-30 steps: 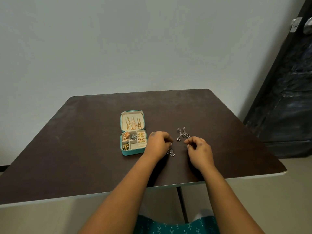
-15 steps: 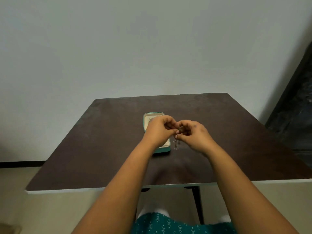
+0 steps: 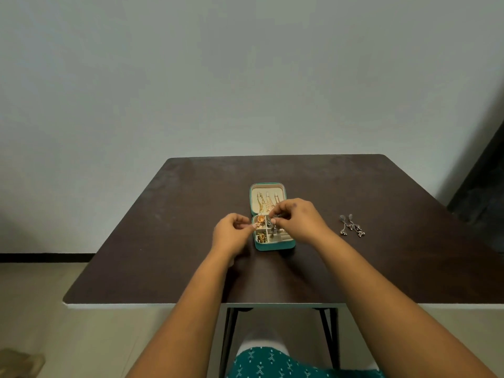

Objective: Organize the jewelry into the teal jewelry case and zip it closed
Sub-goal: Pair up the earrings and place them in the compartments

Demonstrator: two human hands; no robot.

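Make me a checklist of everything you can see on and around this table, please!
Surface: dark brown table, white front edge, black legs below.
Job's things: teal jewelry case lying open, lid flat toward the wall with gold pieces in it, tray compartments partly filled; silver earrings loose on the table, to the right of the case and apart from it.
Clutter: nothing seen.
Grippers: right hand over the tray, pinching a small silver piece; left hand at the case's left edge, fingertips pinched, what it holds too small to tell.
Cables: nothing seen.
Surroundings: plain pale wall, dark door at far right, light floor.
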